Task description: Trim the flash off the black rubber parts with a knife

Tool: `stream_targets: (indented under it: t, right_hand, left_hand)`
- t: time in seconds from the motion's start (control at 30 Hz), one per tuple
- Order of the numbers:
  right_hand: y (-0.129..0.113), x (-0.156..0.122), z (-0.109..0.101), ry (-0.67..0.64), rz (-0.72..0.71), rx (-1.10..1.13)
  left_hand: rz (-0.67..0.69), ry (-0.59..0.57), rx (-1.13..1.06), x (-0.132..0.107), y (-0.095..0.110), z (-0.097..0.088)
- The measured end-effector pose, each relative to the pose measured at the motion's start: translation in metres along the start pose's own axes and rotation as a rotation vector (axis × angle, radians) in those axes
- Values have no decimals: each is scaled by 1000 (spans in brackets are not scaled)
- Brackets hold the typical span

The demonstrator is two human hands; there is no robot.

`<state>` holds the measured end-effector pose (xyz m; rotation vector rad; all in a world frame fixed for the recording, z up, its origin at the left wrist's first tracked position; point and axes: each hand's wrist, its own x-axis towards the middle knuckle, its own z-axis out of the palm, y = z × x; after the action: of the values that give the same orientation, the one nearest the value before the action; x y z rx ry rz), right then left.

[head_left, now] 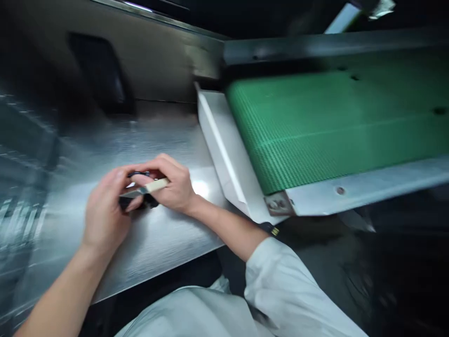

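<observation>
Both my hands meet over a shiny steel worktop [164,243]. My left hand [105,210] curls its fingers round a small dark part [128,202] that rests on the metal. My right hand [173,185] is closed on a slim tool with a pale handle [156,186], its metal tip pointing left at the dark part. The frame is blurred by motion, so the part's shape is unclear. A pale sleeve covers my right upper arm.
A green ribbed conveyor belt [315,126] runs off to the right, with a white side guide [224,154] and a grey metal frame [368,185]. A steel back wall with a dark opening [100,75] stands behind the worktop. Dark floor lies lower right.
</observation>
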<state>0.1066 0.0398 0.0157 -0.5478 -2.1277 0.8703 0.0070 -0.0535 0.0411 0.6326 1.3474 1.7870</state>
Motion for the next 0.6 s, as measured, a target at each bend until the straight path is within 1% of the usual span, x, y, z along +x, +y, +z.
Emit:
stream_targets:
  t: [0.1,0.17,0.27,0.37,0.43,0.53,0.6]
  right_hand:
    - [-2,2,-2,17,78,-49]
    - [-4,2,-2,37,97,-24]
    - [-3,2,1,67,64,67]
    - [0,4,1,55,29,96]
    - [0,6,-3,33,15,55]
    - [-8,8,-13,-49,1,-103]
    - [-17,7,-20,-94,4,-241]
  left_hand:
    - [20,-28,20,-2,3,6]
    - [5,-30,25,-5,6,8]
    - [-16,-13,30,-9,10,10]
    - [-20,-13,43,-9,11,9]
    - [-33,-16,36,-8,10,7]
    - [-41,-1,45,-6,8,7]
    - [32,-67,173,-6,8,7]
